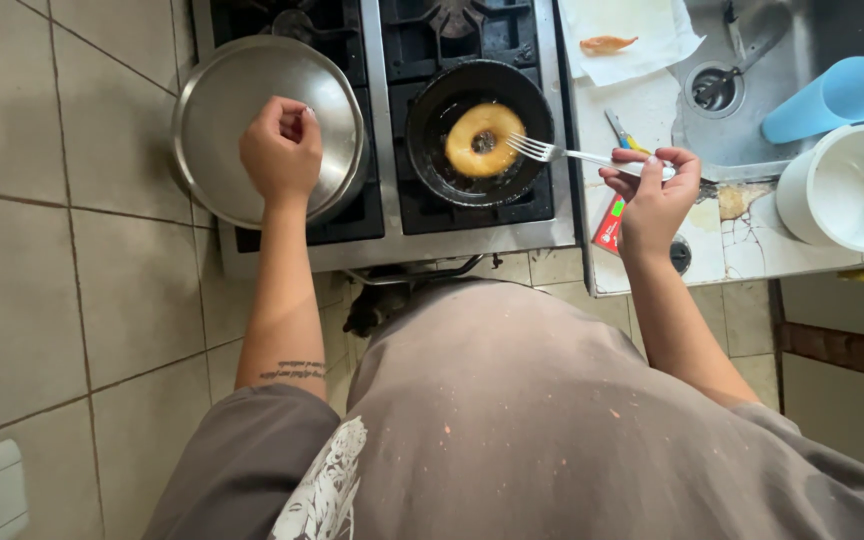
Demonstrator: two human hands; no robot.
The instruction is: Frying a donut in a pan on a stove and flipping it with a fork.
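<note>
Frying is where we judge things stand: 1 golden ring of dough (pixel 483 139) lies flat in the oil of the small black pan (pixel 432 110) on the stove's (pixel 472 235) front right burner, its upper face already browned. Our right hand (pixel 654 190), at 3 o'clock from the pan, pinches the handle of a metal fork (pixel 562 153) between thumb and fingertips; the tines sit at the ring's 3 o'clock edge, and we cannot tell whether they touch it or hang just above. Our left hand (pixel 280 150), at 9 o'clock from the pan, is curled shut over the middle of a steel lid (pixel 222 100), seemingly closed on its knob, though the knob itself is hidden.

Beyond the pan at 1 o'clock, a paper towel (pixel 642 45) carries 1 small orange scrap, and the sink (pixel 802 140) at 2 o'clock holds a blue cup (pixel 832 95), with a white tub (pixel 852 190) beside it.

By our judgement, the next move calls for sliding the tines under or through the ring's hole, lifting level, and letting oil drip clear before carrying it across the gap toward the towel.
</note>
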